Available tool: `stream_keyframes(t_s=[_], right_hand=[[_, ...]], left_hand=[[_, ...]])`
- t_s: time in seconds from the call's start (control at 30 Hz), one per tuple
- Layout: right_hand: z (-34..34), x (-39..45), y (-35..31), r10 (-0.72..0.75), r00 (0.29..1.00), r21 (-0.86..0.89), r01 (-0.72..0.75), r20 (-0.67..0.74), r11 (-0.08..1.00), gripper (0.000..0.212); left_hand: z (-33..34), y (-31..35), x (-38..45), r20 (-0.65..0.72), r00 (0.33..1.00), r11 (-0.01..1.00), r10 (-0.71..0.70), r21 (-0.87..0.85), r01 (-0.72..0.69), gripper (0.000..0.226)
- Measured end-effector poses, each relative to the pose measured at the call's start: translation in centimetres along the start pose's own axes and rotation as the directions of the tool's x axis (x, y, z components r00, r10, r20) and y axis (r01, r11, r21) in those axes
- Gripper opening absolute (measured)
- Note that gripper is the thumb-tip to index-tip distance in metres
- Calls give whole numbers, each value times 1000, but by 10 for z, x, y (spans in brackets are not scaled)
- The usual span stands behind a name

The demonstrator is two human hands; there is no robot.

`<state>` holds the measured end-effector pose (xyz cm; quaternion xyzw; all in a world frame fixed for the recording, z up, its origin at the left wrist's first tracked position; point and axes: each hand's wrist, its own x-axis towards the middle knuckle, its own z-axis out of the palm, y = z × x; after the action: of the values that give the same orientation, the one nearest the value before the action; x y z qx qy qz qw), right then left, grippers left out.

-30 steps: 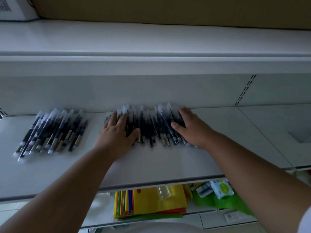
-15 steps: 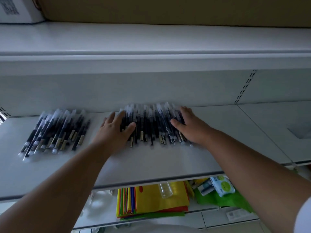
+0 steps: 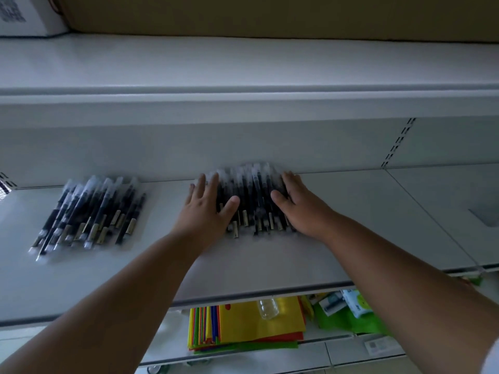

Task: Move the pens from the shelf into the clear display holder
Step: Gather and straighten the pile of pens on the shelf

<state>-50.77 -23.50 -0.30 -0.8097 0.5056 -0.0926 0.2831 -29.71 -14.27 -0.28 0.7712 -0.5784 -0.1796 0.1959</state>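
A bunch of black pens with clear caps (image 3: 251, 198) lies on the white shelf (image 3: 256, 263), near its back wall. My left hand (image 3: 206, 209) presses against the bunch's left side with straight fingers, thumb lying over the pens. My right hand (image 3: 299, 206) presses against the right side, fingers flat along the outer pens. The pens are squeezed together between both hands. A second bunch of the same pens (image 3: 89, 211) lies loose further left on the shelf. No clear display holder is in view.
Above runs another white shelf (image 3: 243, 63) with a cardboard box (image 3: 270, 14) and a white box (image 3: 24, 14). Below the shelf edge lie coloured paper stacks (image 3: 251, 325), a small clear bottle (image 3: 267, 308) and green packets (image 3: 351, 309).
Both hands have pushed inward, gathering the spread pens into a tighter bunch. The view has shifted slightly to the left.
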Motion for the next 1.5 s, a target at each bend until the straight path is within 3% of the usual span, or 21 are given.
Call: stream_keyframes(t_s=[0.13, 0.27, 0.47, 0.57, 0.77, 0.9, 1.03, 1.23, 1.33, 1.5], right_hand=[[6, 4, -9, -34, 999, -86, 35, 21, 996, 72], [0, 6, -10, -52, 999, -66, 53, 11, 996, 73], [1, -19, 11, -267, 963, -205, 270, 39, 941, 105], [3, -14, 13, -288, 954, -278, 301, 88, 912, 116], [1, -3, 10, -260, 964, -205, 265, 51, 942, 119], [0, -12, 6, -260, 966, -109, 258, 3, 960, 108], [-3, -15, -9, -253, 958, -54, 248, -139, 967, 90], [-6, -18, -36, -294, 896, -54, 293, -332, 955, 67], [-6, -22, -50, -344, 866, -86, 336, -362, 938, 58], [-4, -27, -76, -394, 857, -107, 380, -333, 919, 56]], left_hand=[[14, 8, 5, 17, 998, 986, 52, 156, -54, 84], [7, 8, 16, 39, 998, 993, 45, 111, -49, 81], [0, -12, -4, 169, 962, 956, 215, 166, -242, 127], [2, -14, 4, 153, 964, 949, 217, 199, -246, 121], [3, -16, 7, 144, 952, 941, 271, 169, -293, 119], [2, -18, 5, 85, 955, 953, 283, 86, -290, 116], [1, -18, 3, -8, 963, 963, 270, 1, -270, 101], [4, -15, -14, -135, 952, 961, 275, 44, -271, 79], [5, -13, -29, -190, 945, 964, 265, 82, -254, 76], [2, -14, -58, -235, 964, 990, 125, 87, -107, 62]])
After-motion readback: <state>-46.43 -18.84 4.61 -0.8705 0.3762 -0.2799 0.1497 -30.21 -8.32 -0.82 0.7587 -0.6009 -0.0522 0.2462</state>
